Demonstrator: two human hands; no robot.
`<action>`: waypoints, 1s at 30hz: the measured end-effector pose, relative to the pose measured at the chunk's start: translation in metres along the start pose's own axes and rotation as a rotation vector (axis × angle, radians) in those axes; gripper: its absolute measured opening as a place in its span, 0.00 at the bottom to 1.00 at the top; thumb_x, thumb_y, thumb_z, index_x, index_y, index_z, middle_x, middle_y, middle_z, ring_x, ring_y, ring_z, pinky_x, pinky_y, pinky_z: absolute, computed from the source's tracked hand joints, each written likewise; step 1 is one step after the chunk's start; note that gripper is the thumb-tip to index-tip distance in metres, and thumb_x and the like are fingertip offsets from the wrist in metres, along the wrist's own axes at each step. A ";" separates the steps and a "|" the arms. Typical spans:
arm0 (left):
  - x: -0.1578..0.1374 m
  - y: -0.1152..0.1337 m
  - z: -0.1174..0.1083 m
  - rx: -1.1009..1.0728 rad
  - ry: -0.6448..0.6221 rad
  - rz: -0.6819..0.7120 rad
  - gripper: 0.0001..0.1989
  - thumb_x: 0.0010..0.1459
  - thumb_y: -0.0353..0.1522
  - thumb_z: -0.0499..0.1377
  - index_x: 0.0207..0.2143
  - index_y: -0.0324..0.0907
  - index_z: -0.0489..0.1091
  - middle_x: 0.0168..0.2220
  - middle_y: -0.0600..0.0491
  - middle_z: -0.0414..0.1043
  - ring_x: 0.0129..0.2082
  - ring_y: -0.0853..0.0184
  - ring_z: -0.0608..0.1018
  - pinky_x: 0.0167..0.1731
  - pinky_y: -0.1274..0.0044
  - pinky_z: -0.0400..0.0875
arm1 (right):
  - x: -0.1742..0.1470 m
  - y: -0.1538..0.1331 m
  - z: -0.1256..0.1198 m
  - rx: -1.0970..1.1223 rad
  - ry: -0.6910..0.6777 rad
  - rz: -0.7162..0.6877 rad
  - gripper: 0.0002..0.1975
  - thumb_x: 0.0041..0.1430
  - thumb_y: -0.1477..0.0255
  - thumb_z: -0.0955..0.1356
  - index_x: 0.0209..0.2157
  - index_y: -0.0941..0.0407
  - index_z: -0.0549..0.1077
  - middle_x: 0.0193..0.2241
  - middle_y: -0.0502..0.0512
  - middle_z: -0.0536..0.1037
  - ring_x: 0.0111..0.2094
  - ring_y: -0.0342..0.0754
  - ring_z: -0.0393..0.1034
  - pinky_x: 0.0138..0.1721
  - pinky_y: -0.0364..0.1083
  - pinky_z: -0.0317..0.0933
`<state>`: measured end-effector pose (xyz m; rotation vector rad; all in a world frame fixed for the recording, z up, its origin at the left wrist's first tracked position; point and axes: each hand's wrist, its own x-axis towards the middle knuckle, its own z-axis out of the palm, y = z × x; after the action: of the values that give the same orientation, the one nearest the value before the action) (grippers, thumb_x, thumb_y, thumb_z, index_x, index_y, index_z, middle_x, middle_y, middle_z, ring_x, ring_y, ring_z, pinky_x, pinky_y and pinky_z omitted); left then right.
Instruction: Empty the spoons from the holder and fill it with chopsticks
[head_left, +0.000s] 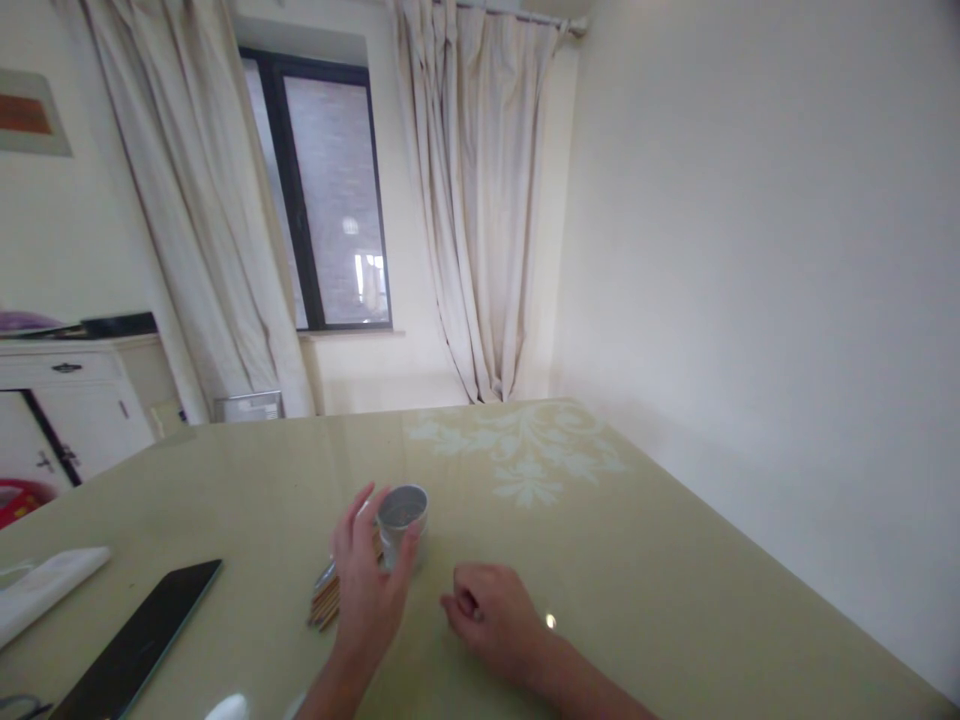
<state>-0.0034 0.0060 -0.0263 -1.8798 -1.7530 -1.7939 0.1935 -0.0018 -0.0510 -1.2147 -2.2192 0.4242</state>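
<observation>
The right hand (pixel 491 610) lies nearest the camera, its forearm coming in from the bottom edge of the view, and it rests knuckles-up on the glossy pale green table top (pixel 675 560) with the fingers curled loosely inward; nothing can be seen inside it. Just beside it, toward the table's middle, the left hand (pixel 367 580) stands with fingers spread and the thumb pressed against the side of a small round silver metal cup (pixel 403 512), the palm cupping it from the left without fully closing round it. The cup stands upright, its open mouth facing up, well in from every edge of the table. Under and behind the left hand lies a bundle of thin wooden pencils (pixel 325 602), flat on the table and partly hidden by the palm; their far ends reach toward the cup.

Further left, near the table's near-left edge, a flat black rectangular tablet (pixel 139 640) lies face up, and beyond it a folded white cloth (pixel 45 585) sits at the left edge. A white floral pattern (pixel 525 455) is printed on the table surface toward the far right corner. Past the far edge hang long cream curtains (pixel 480 210) on either side of a dark-framed window (pixel 322 190), and a white cabinet (pixel 67 400) stands against the left wall.
</observation>
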 end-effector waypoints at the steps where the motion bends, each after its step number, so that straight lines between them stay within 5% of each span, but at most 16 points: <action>1: 0.005 -0.007 -0.001 0.043 0.009 -0.028 0.35 0.65 0.53 0.59 0.66 0.44 0.64 0.69 0.38 0.62 0.71 0.43 0.63 0.71 0.47 0.57 | 0.001 0.000 -0.003 0.038 0.058 0.025 0.10 0.60 0.74 0.72 0.28 0.54 0.69 0.25 0.46 0.73 0.27 0.44 0.65 0.31 0.43 0.54; 3: 0.012 -0.022 0.000 0.086 -0.050 -0.074 0.43 0.61 0.56 0.61 0.69 0.40 0.60 0.67 0.35 0.64 0.70 0.40 0.65 0.68 0.45 0.59 | 0.003 0.002 -0.006 0.115 0.144 0.056 0.05 0.62 0.72 0.72 0.38 0.54 0.72 0.32 0.48 0.75 0.29 0.45 0.67 0.33 0.43 0.58; 9: 0.006 -0.037 0.010 -0.091 -0.272 -0.215 0.45 0.58 0.55 0.64 0.68 0.37 0.59 0.60 0.36 0.75 0.61 0.44 0.77 0.62 0.51 0.70 | 0.005 0.017 -0.006 0.312 0.205 0.089 0.35 0.60 0.70 0.76 0.66 0.52 0.64 0.55 0.60 0.74 0.44 0.53 0.72 0.48 0.52 0.69; 14: -0.008 -0.014 0.010 -0.391 -0.578 -0.173 0.37 0.59 0.49 0.67 0.67 0.46 0.65 0.65 0.43 0.74 0.60 0.50 0.80 0.59 0.59 0.77 | 0.006 0.024 -0.015 0.503 0.160 0.078 0.55 0.51 0.61 0.82 0.73 0.53 0.56 0.67 0.68 0.66 0.63 0.64 0.66 0.62 0.60 0.64; 18: -0.009 -0.007 0.002 -0.479 -0.784 -0.129 0.30 0.65 0.49 0.60 0.66 0.53 0.68 0.64 0.49 0.76 0.59 0.52 0.80 0.57 0.62 0.79 | 0.005 0.026 -0.033 0.606 0.096 0.067 0.58 0.45 0.60 0.85 0.73 0.55 0.58 0.67 0.69 0.68 0.67 0.67 0.65 0.69 0.63 0.56; 23: 0.014 -0.029 -0.010 0.140 -0.563 -0.036 0.18 0.71 0.42 0.51 0.44 0.46 0.79 0.47 0.46 0.82 0.50 0.55 0.82 0.54 0.64 0.76 | 0.003 0.031 -0.056 0.647 -0.026 0.052 0.60 0.40 0.62 0.87 0.72 0.53 0.62 0.65 0.67 0.72 0.65 0.67 0.67 0.67 0.62 0.57; 26: 0.024 -0.044 -0.017 0.587 -0.601 0.009 0.13 0.69 0.34 0.54 0.39 0.45 0.78 0.47 0.45 0.81 0.50 0.55 0.81 0.55 0.65 0.73 | 0.002 0.034 -0.062 0.716 -0.111 0.041 0.61 0.36 0.60 0.88 0.71 0.52 0.64 0.64 0.65 0.73 0.64 0.67 0.68 0.67 0.61 0.58; 30: 0.025 -0.048 -0.020 0.723 -0.707 -0.034 0.11 0.70 0.31 0.54 0.43 0.44 0.77 0.49 0.46 0.81 0.51 0.57 0.80 0.53 0.68 0.71 | 0.001 0.037 -0.059 0.816 -0.184 0.023 0.64 0.32 0.61 0.89 0.71 0.51 0.65 0.64 0.65 0.74 0.64 0.67 0.68 0.68 0.61 0.56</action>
<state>-0.0568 0.0278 -0.0327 -2.2074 -2.1775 -0.3233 0.2539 0.0191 -0.0236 -0.7653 -1.8404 1.3313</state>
